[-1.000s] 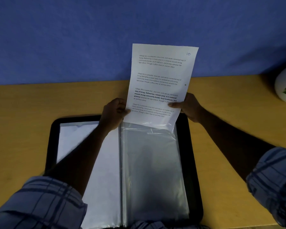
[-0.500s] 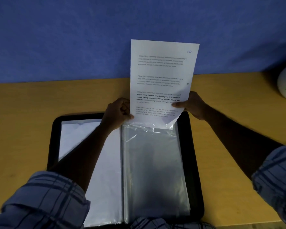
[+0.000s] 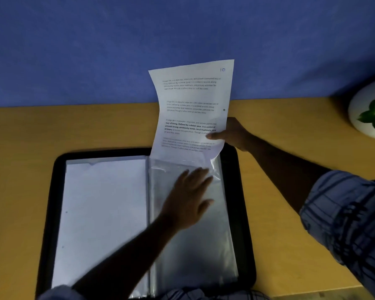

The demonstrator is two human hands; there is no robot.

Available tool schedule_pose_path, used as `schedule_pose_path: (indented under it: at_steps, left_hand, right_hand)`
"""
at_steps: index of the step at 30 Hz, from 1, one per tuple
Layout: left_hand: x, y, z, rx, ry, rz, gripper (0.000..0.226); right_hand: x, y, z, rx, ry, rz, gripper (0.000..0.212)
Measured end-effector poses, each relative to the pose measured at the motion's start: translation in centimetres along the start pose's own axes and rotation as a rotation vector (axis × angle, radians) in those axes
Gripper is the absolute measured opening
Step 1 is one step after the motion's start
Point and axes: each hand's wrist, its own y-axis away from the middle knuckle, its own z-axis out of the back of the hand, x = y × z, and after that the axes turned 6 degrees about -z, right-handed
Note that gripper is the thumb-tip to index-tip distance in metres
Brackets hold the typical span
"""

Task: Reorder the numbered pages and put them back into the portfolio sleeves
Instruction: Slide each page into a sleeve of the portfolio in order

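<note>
A black portfolio [image 3: 50, 213] lies open on the wooden desk. Its left sleeve [image 3: 104, 213] holds a white sheet. Its right sleeve [image 3: 208, 245] is clear plastic and looks empty. A printed page marked 10 [image 3: 193, 109] stands upright over the top of the right sleeve, its lower edge at the sleeve's mouth and its upper left corner curling. My right hand [image 3: 232, 135] pinches the page's right edge. My left hand [image 3: 188, 195] rests flat on the upper part of the right sleeve with its fingers spread, holding nothing.
A white pot with a green plant [image 3: 370, 113] stands at the desk's far right. A blue wall [image 3: 117, 50] rises behind the desk. Bare desk surface [image 3: 20, 159] shows on the left and right of the portfolio.
My left hand has let go of the page's left edge and dropped flat onto the right sleeve. The page now bends and leans to the left, held only by my right hand.
</note>
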Motion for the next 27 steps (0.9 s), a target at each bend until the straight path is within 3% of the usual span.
schedule_pose_path:
  at_steps: [4,8,17,20,24,27]
  left_hand:
    - [-2.6,0.0,-2.4,0.217,-0.053,0.112,0.082]
    - [-3.0,-0.1,-3.2,0.300,-0.055,0.142,0.089]
    - [-3.0,-1.0,-3.3,0.322,-0.047,0.094,0.088]
    - [-2.9,-1.0,-3.4,0.297,-0.036,0.084,0.086]
    - [-2.8,-1.0,-3.2,0.244,0.015,0.062,0.078]
    - [-2.2,-0.9,-2.4,0.106,0.096,0.063,0.062]
  right_hand:
    - [0.1,-0.6,-0.2,0.011,0.066,0.006,0.049]
    - [0.0,-1.1,0.5,0.057,0.112,-0.010,0.057]
    - [-0.2,0.0,1.1,0.143,0.188,-0.061,0.058]
    - [-0.4,0.5,0.7,0.083,0.212,-0.023,0.052]
    - [-0.7,0.5,0.5,0.009,0.048,0.008,0.054]
    - [-0.4,0.5,0.5,-0.020,-0.050,-0.008,0.056]
